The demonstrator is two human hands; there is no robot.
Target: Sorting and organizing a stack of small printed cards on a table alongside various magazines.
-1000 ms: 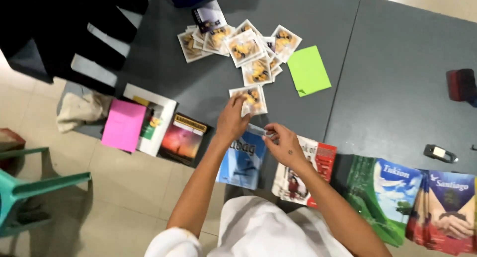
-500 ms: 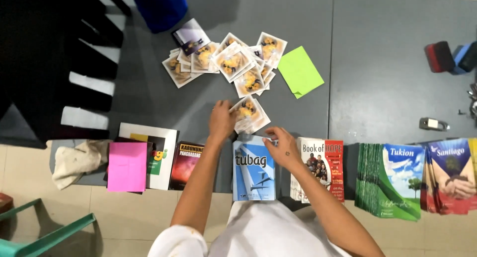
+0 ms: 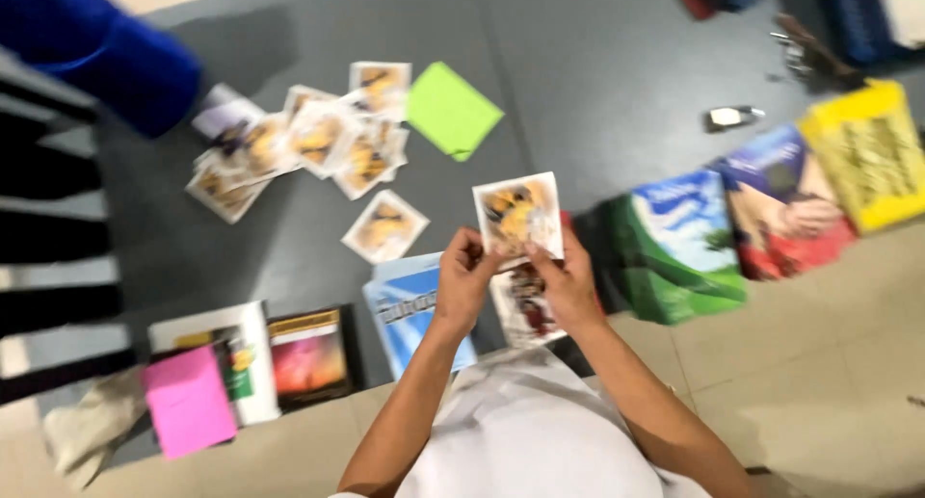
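Two hands — left hand point(image 3: 464, 278) and right hand point(image 3: 567, 284) — pinch lower edge of white-bordered square photo packet with yellow picture point(image 3: 518, 217), lifted above near edge of grey table point(image 3: 597, 103). Risk: thin fingertip grip — packet may slip onto blue booklet point(image 3: 405, 301) below.

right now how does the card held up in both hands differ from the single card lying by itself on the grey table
The held card is lifted off the table, pinched at its lower edge by the left hand and right hand; the lone card lies flat, touched by nothing. The held card sits nearly square to the camera, while the lone card is turned like a diamond. Both are white-bordered with a yellow-and-dark picture.
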